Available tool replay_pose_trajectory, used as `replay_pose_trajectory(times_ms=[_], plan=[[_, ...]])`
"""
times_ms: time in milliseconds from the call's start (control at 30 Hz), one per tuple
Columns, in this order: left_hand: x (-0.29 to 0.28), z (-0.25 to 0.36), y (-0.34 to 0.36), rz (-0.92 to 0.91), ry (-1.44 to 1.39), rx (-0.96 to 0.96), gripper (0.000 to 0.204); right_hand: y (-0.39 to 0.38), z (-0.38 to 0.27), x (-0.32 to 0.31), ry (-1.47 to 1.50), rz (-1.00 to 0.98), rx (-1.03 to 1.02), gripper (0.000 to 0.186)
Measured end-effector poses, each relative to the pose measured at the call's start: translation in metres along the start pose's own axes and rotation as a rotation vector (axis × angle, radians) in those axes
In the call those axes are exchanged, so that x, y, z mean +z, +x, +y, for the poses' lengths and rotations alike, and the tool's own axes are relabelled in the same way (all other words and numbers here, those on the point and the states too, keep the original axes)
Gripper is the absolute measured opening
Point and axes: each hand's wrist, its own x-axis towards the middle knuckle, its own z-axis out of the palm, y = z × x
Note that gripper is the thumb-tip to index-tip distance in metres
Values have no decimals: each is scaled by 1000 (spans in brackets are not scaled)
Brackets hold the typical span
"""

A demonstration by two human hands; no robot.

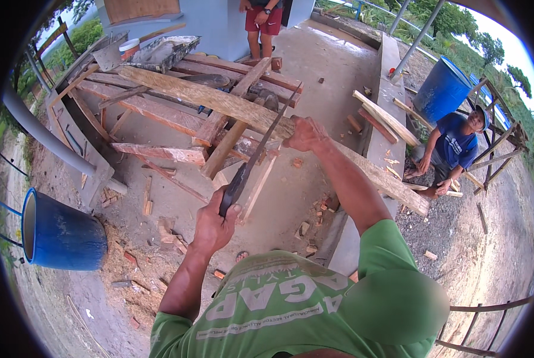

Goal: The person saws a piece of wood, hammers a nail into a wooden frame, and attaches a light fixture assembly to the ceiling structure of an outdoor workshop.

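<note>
My left hand (214, 218) is closed round the dark handle of a handsaw (252, 161), whose long blade slants up to the right across a long, rough pale plank (207, 104) just left of my other hand. My right hand (305, 134) grips this plank, with the fingers curled over its edge. The plank lies across a rough frame of reddish timbers (147, 107), and its right part (386, 182) reaches out past my right arm.
A person in red shorts (261, 21) stands behind the timbers; another in blue (455, 143) sits at right by loose boards (386, 116). Blue drums (64, 232) (443, 89) stand at both sides. A grimy tray (162, 51) rests at back left. Wood offcuts (171, 238) litter the floor.
</note>
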Motion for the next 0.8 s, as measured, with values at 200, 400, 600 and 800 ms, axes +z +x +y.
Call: replay_pose_trajectory(times_ms=[200, 400, 600, 800], plan=[[-32, 5, -48, -25, 134, -39, 54, 9, 10, 3, 31, -41, -1, 64], [-51, 9, -59, -87, 52, -53, 61, 29, 22, 10, 88, -30, -72, 70], [-65, 50, -75, -101, 177, -230, 63, 58, 15, 29, 14, 45, -229, 72], [-61, 68, -80, -110, 210, -101, 63, -1, 12, 0, 40, 2, -126, 69]])
